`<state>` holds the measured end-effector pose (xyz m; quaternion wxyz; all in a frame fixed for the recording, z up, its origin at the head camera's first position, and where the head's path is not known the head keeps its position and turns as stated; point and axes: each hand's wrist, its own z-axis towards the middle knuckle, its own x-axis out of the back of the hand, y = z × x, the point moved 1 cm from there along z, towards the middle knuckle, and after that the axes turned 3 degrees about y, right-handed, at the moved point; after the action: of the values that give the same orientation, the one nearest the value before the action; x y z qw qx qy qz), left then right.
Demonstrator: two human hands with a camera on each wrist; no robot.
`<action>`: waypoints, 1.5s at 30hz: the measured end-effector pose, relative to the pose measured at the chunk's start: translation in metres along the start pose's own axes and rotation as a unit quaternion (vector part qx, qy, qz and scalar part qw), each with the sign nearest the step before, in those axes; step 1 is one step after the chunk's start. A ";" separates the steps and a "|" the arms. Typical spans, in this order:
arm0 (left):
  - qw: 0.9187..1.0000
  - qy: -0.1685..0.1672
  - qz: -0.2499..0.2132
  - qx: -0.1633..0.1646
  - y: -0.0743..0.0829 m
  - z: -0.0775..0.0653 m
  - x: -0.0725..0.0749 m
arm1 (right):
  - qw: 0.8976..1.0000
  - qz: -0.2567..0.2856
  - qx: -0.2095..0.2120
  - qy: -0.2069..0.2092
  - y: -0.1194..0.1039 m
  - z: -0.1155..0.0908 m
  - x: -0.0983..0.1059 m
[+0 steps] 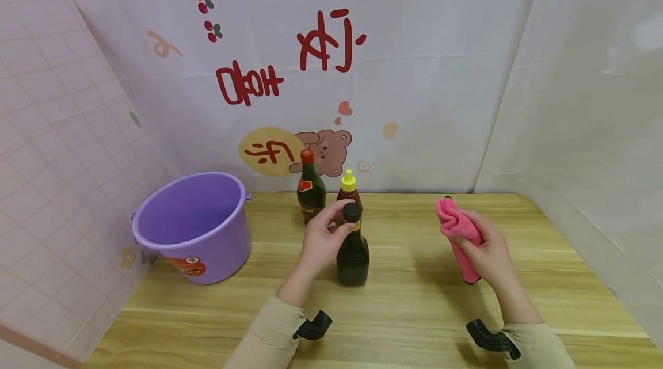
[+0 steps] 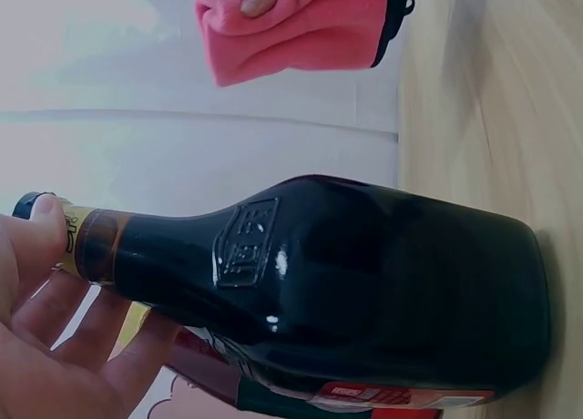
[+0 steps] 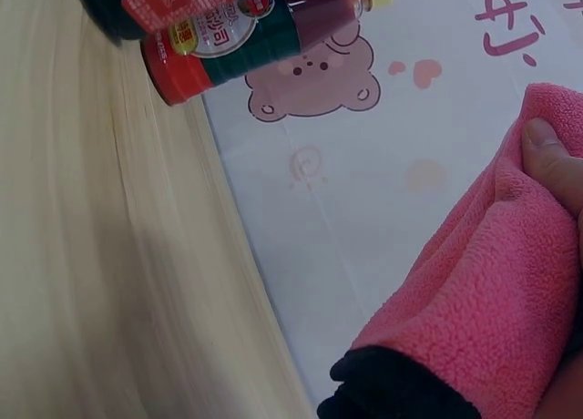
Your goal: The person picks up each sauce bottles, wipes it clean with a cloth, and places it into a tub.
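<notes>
Sleeve (image 1: 266,334) at 7 o'clock; my left hand (image 1: 321,239) pinches dark bottle (image 1: 353,263) neck-high, likely steadying it; right hand (image 1: 488,249) grips cloth (image 1: 457,227), 4 o'clock.

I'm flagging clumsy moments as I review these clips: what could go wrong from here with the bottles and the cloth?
The left hand grips the dark bottle only near its top, so the bottle might tip or slip. The yellow-capped bottle is close behind it, so a careless swing could knock that over. The right hand holds the pink cloth bunched up; a loose fold could perhaps snag a bottle if brought across.
</notes>
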<state>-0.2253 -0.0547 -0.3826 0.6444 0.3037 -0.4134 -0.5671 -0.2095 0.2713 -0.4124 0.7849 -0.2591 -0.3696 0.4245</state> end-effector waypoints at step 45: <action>0.996 -0.089 0.031 0.005 0.004 0.004 -0.006 | 0.990 0.090 0.103 -0.032 -0.075 0.008 -0.055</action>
<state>-0.2270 -0.0475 -0.3782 0.6205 0.2424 -0.4810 -0.5699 -0.2009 0.1868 -0.3736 0.7536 -0.1957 -0.3237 0.5376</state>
